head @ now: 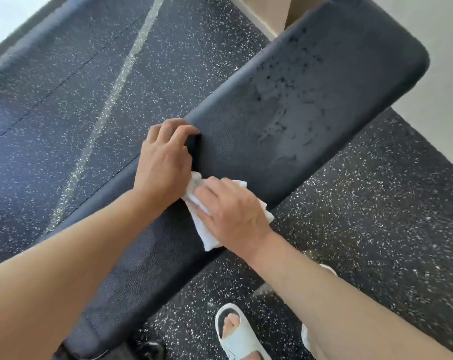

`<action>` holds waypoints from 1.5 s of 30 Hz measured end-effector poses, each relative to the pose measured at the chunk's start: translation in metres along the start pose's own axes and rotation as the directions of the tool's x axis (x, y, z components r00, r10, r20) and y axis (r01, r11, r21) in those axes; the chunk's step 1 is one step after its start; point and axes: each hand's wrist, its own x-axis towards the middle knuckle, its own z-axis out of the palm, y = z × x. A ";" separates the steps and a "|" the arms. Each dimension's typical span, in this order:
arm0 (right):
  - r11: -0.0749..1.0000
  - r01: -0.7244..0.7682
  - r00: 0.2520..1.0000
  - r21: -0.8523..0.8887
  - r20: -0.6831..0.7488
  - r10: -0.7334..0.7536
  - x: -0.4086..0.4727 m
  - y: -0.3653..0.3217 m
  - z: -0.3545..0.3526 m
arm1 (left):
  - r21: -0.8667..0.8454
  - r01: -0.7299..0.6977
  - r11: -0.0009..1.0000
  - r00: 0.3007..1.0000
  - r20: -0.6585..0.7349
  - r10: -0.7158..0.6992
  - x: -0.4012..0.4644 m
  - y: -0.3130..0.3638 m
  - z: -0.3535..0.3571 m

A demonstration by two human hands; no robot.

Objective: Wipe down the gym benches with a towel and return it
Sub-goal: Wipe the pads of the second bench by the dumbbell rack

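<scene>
A long black padded gym bench [246,149] runs diagonally from the lower left to the upper right. Spray droplets [285,105] speckle its far pad. My left hand [163,162] rests at the gap between the two pads, fingers curled over the edge of the far pad. My right hand [230,209] lies flat on a crumpled white towel [209,237] and presses it onto the near pad beside that gap. The towel's corners stick out under my palm and wrist.
Black rubber floor [90,87] with white flecks surrounds the bench, crossed by a pale streak [111,100]. My feet in white sandals [235,333] stand close to the bench's near side. A light wall [444,74] and a beige baseboard lie beyond the far end.
</scene>
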 end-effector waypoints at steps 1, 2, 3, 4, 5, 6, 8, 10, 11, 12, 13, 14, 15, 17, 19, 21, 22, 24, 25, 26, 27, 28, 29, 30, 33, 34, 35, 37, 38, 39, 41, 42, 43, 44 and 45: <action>1.000 -0.019 1.000 -0.024 -0.018 0.018 0.001 0.018 -0.005 | 0.000 -0.003 1.000 1.000 -0.016 0.003 0.006 0.006 0.005; 0.998 -0.054 0.998 -0.045 -0.047 0.052 0.002 0.038 -0.011 | -0.005 0.006 1.000 0.999 -0.041 -0.006 0.012 0.012 0.010; 0.993 -0.097 0.992 -0.068 -0.082 0.091 0.003 0.059 -0.018 | -0.009 0.027 1.000 0.997 -0.071 -0.028 0.015 0.019 0.016; 0.985 -0.144 0.984 -0.092 -0.116 0.133 0.004 0.078 -0.024 | -0.010 0.060 0.998 0.993 -0.100 -0.060 0.017 0.025 0.023; 0.975 -0.194 0.973 -0.111 -0.145 0.177 0.005 0.095 -0.030 | -0.008 0.091 0.996 0.988 -0.126 -0.091 0.017 0.029 0.029; 0.962 -0.245 0.961 -0.120 -0.164 0.225 0.007 0.108 -0.035 | -0.002 0.107 0.994 0.983 -0.149 -0.106 0.017 0.030 0.033; 0.938 -0.329 0.936 -0.113 -0.171 0.308 0.009 0.117 -0.041 | 0.011 0.109 0.994 0.981 -0.165 -0.106 0.018 0.028 0.038; 0.921 -0.380 0.917 -0.082 -0.167 0.363 0.010 0.107 -0.039 | 0.020 0.112 0.993 0.980 -0.165 -0.108 0.019 0.028 0.037; 0.917 -0.395 0.910 -0.057 -0.159 0.382 0.011 0.097 -0.036 | 0.024 0.115 0.993 0.981 -0.159 -0.110 0.019 0.029 0.036; 0.921 -0.388 0.914 -0.025 -0.142 0.381 0.011 0.085 -0.032 | 0.027 0.123 0.992 0.982 -0.151 -0.117 0.020 0.030 0.036; 0.934 -0.358 0.927 0.002 -0.120 0.356 0.012 0.071 -0.027 | 0.029 0.134 0.991 0.981 -0.144 -0.129 0.020 0.030 0.036; 0.947 -0.320 0.942 0.017 -0.097 0.320 0.013 0.057 -0.022 | 0.030 0.144 0.989 0.981 -0.138 -0.139 0.020 0.029 0.037; 0.956 -0.293 0.952 0.025 -0.082 0.294 0.014 0.045 -0.017 | 0.034 0.150 0.988 0.980 -0.135 -0.144 0.020 0.028 0.038; 0.956 -0.288 0.953 0.049 -0.083 0.291 0.014 0.034 -0.011 | 0.042 0.150 0.988 0.981 -0.135 -0.143 0.022 0.026 0.039; 0.962 -0.264 0.960 0.074 -0.079 0.269 0.013 0.037 -0.012 | 0.052 0.147 0.988 0.980 -0.143 -0.138 0.021 0.026 0.041; 0.980 -0.189 0.979 0.056 -0.062 0.192 0.015 0.050 -0.017 | 0.047 0.144 0.988 0.978 -0.157 -0.135 0.020 0.025 0.042; 0.982 -0.183 0.981 0.039 -0.064 0.186 0.017 0.059 -0.020 | 0.042 0.140 0.989 0.979 -0.158 -0.131 0.020 0.025 0.042; 0.963 -0.267 0.957 0.020 -0.111 0.268 0.029 0.082 -0.023 | 0.054 0.125 0.991 0.982 -0.150 -0.116 0.021 0.026 0.042; 0.945 -0.325 0.936 0.025 -0.135 0.325 0.037 0.094 -0.024 | 0.067 0.119 0.991 0.983 -0.146 -0.109 0.021 0.026 0.042; 0.929 -0.370 0.916 0.028 -0.154 0.370 0.046 0.105 -0.025 | 0.075 0.118 0.990 0.984 -0.146 -0.106 0.021 0.026 0.042; 0.916 -0.400 0.902 0.023 -0.168 0.398 0.055 0.113 -0.025 | 0.076 0.119 0.990 0.983 -0.149 -0.107 0.021 0.025 0.043; 0.909 -0.417 0.893 0.013 -0.178 0.413 0.064 0.119 -0.024 | 0.074 0.120 0.990 0.983 -0.151 -0.108 0.021 0.025 0.042; 0.904 -0.428 0.889 -0.001 -0.182 0.421 0.072 0.121 -0.022 | 0.071 0.123 0.990 0.982 -0.154 -0.111 0.020 0.026 0.042; 0.899 -0.437 0.885 -0.013 -0.183 0.428 0.078 0.120 -0.020 | 0.068 0.125 0.990 0.982 -0.154 -0.113 0.021 0.027 0.042; 0.892 -0.453 0.881 -0.005 -0.158 0.446 0.085 0.106 -0.015 | 0.068 0.136 0.988 0.980 -0.153 -0.124 0.020 0.031 0.040; 0.891 -0.454 0.881 0.005 -0.148 0.450 0.084 0.100 -0.015 | 0.067 0.136 0.988 0.980 -0.155 -0.124 0.020 0.031 0.040; 0.894 -0.447 0.884 0.017 -0.141 0.445 0.080 0.095 -0.016 | 0.064 0.138 0.988 0.979 -0.157 -0.127 0.020 0.031 0.041; 0.912 -0.407 0.904 0.051 -0.121 0.411 0.066 0.084 -0.019 | 0.049 0.147 0.988 0.978 -0.156 -0.138 0.018 0.029 0.042; 0.922 -0.381 0.917 0.061 -0.103 0.386 0.056 0.078 -0.021 | 0.041 0.145 0.988 0.978 -0.159 -0.137 0.018 0.028 0.042; 0.932 -0.356 0.930 0.064 -0.076 0.360 0.043 0.072 -0.023 | 0.035 0.142 0.989 0.978 -0.162 -0.135 0.018 0.027 0.043; 0.952 -0.300 0.953 0.064 -0.015 0.302 0.015 0.064 -0.029 | 0.031 0.139 0.990 0.977 -0.165 -0.132 0.019 0.027 0.043; 0.962 -0.266 0.964 0.059 0.017 0.265 0.003 0.063 -0.033 | 0.033 0.137 0.990 0.978 -0.166 -0.130 0.019 0.026 0.044; 0.973 -0.225 0.974 0.047 0.046 0.223 -0.006 0.065 -0.037 | 0.034 0.134 0.990 0.977 -0.169 -0.127 0.019 0.026 0.044; 0.982 -0.186 0.981 0.033 0.068 0.183 -0.011 0.070 -0.040 | 0.032 0.132 0.991 0.977 -0.174 -0.124 0.020 0.024 0.045; 0.988 -0.153 0.985 0.013 0.080 0.152 -0.011 0.076 -0.043 | 0.029 0.130 0.991 0.976 -0.178 -0.122 0.019 0.024 0.045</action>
